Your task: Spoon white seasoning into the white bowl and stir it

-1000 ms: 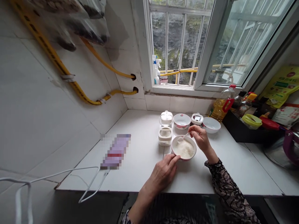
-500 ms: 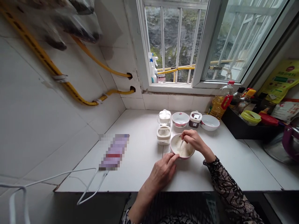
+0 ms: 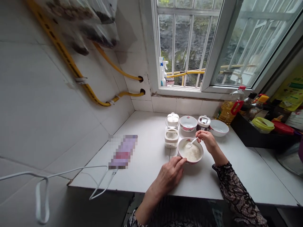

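A bowl point(image 3: 194, 162) with a pinkish outer wall stands on the white counter and contains a pale, powdery-looking substance point(image 3: 192, 154). My left hand point(image 3: 168, 176) is at its near-left rim, with the fingers curled against the edge. Pinched in my right hand point(image 3: 208, 141) is a white spoon point(image 3: 189, 145), its head over the left part of the bowl. Left of the bowl is a clear jar with a white lid point(image 3: 171, 138), and behind that another white-lidded jar point(image 3: 172, 119). Behind the bowl are a flowered bowl point(image 3: 188, 128), a jar of dark contents point(image 3: 204, 122) and a white bowl point(image 3: 219, 130).
An oil bottle point(image 3: 227, 110) and a black box point(image 3: 248, 135) of condiments line the right side. A pixelated purple object point(image 3: 123, 153) lies on the left, beside a white wire or cable point(image 3: 99, 186). A barred window is behind; yellow pipes point(image 3: 90, 93) run along the wall.
My right hand has lifted the spoon from the bowl's contents, moving slightly up and right, so its head now shows. My left hand remains at the rim. The whole view has shifted slightly.
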### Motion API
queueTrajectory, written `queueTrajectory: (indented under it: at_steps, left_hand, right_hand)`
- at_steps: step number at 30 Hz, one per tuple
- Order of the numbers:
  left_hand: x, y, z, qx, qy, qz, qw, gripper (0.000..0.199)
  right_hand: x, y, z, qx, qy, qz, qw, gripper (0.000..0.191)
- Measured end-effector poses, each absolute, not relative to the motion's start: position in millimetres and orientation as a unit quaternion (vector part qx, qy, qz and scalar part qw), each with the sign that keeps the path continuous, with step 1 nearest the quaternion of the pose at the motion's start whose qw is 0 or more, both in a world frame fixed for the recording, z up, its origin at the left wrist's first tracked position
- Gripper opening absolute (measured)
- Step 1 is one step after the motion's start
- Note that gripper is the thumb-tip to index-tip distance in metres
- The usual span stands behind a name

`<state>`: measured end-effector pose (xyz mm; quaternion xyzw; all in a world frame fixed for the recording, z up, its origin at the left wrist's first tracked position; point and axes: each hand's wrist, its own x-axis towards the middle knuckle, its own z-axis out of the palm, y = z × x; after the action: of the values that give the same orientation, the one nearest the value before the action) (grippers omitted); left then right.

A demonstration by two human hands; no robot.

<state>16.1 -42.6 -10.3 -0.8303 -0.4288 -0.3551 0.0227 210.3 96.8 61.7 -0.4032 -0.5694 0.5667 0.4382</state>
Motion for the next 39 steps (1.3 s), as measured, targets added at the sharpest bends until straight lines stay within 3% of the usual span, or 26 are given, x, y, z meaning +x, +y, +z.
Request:
queueTrajectory:
  at_steps: [8,14,19,22,25,31,35,39]
  left_hand:
    - [15.7,-41.6,-11.6,-0.83,-0.433,-0.352,0.022,0.051]
    - [16.5,-41.6,-11.6,-0.826,-0.432,-0.361,0.019,0.051]
    - [16.9,-40.2,-11.9,-0.825,-0.426,-0.368,0.041,0.046]
    - [16.9,-39.6,-12.5,-0.825,-0.426,-0.369,0.045,0.044]
    - [16.8,-39.9,-12.0,-0.826,-0.425,-0.369,0.04,0.044]
    - [16.2,-40.6,-10.8,-0.826,-0.428,-0.364,0.041,0.047]
    - [15.4,-40.8,-11.2,-0.829,-0.427,-0.359,0.035,0.047]
    - [14.7,-41.2,-11.3,-0.829,-0.43,-0.357,0.034,0.046]
  right_hand:
    - [205.9,99.6,58.3,-0.404,-0.543,0.577,0.457,0.01]
    - [183.9,87.6,61.0,-0.39,-0.558,0.548,0.486,0.022]
    - [162.1,69.8,60.3,-0.355,-0.729,0.297,0.505,0.016]
    - [155.1,65.0,58.3,-0.282,-0.856,0.088,0.425,0.022]
    - [153.9,64.1,59.5,-0.237,-0.893,0.005,0.383,0.027]
    - [176.1,65.9,72.3,-0.329,-0.791,0.11,0.504,0.018]
    - [198.2,70.9,75.8,-0.363,-0.789,0.172,0.465,0.016]
    - [202.9,73.3,72.0,-0.311,-0.86,0.135,0.381,0.018]
